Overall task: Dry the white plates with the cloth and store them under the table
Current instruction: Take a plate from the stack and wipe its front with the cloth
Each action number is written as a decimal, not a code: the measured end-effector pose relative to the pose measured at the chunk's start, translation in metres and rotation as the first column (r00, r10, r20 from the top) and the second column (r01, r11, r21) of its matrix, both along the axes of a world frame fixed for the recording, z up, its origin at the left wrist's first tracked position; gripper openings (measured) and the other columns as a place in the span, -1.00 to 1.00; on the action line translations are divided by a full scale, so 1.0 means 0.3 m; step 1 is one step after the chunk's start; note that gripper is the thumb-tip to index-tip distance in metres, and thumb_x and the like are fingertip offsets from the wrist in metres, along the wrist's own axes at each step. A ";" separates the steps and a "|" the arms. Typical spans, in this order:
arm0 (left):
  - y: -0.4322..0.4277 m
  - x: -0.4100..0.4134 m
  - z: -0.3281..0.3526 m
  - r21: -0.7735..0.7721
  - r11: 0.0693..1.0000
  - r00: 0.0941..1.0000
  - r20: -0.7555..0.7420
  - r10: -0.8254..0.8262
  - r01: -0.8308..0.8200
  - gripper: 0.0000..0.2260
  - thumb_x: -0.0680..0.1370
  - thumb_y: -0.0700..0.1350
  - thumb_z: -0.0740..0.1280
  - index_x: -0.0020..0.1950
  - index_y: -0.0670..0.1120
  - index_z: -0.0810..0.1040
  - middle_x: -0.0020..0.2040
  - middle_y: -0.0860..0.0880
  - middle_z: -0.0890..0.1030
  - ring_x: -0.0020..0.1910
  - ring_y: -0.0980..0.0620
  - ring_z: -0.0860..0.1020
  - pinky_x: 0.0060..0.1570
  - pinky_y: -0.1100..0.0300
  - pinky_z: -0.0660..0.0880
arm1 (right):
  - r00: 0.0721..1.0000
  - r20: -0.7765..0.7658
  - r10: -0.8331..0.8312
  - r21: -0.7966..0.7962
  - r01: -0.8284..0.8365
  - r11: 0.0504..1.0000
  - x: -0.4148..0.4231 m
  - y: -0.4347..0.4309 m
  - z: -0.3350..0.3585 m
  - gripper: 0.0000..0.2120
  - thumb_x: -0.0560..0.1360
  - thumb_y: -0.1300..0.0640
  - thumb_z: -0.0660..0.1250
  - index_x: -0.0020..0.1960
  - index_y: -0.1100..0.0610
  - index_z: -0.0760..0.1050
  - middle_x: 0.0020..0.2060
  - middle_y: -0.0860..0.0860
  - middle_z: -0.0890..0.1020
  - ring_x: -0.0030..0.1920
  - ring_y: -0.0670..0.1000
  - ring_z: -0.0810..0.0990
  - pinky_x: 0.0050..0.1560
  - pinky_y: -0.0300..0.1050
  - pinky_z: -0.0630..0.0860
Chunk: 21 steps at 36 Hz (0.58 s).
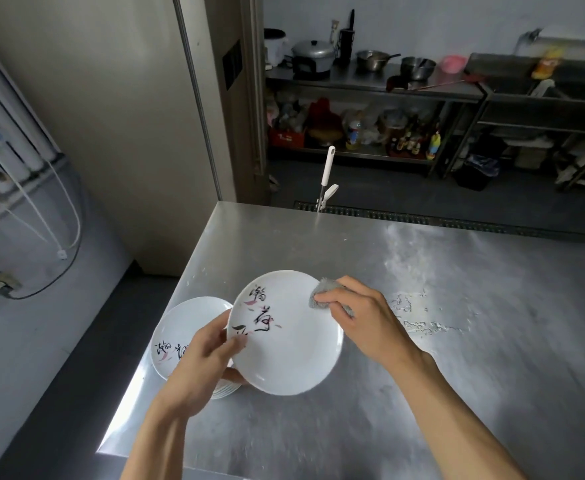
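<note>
We hold one white plate (286,344) tilted above the table (457,306), our left hand (201,365) pinching its rim, our right hand (360,313) pressing the bunched cloth (320,294) on its upper edge. Drying is under way; next, probably wipe across, then stow it below. The stack (187,327) waits beside.

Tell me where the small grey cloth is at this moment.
Head view, just right of centre: the right hand presses the small grey cloth against the upper right edge of the round white plate that the left hand holds.
</note>
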<state>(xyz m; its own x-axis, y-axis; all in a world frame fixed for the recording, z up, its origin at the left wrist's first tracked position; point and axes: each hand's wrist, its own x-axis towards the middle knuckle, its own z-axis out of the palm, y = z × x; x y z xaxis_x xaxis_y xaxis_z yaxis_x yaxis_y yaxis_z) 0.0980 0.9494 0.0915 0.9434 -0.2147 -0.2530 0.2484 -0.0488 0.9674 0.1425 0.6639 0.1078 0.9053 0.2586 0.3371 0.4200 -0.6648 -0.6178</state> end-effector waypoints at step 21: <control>-0.088 -0.029 -0.051 -0.182 0.956 0.973 0.004 0.233 -0.228 -0.66 0.71 -0.23 0.25 0.32 0.13 0.65 0.21 -0.05 0.72 0.16 -0.06 0.70 -0.08 -0.09 0.71 | 0.960 -0.169 -0.223 0.282 0.264 0.922 -0.043 -0.009 -0.041 -0.50 0.54 0.32 0.31 0.25 -0.23 0.57 0.00 -0.20 0.59 -0.11 -0.17 0.63 -0.10 -0.40 0.52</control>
<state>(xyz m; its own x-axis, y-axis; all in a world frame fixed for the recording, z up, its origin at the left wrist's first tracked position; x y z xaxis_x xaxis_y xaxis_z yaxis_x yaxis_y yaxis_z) 0.0894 0.9231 0.0762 0.9781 -0.0305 -0.2057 0.2078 0.1816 0.9612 0.1295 0.6612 0.0954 0.9688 -0.0694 0.2380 0.1702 -0.5121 -0.8419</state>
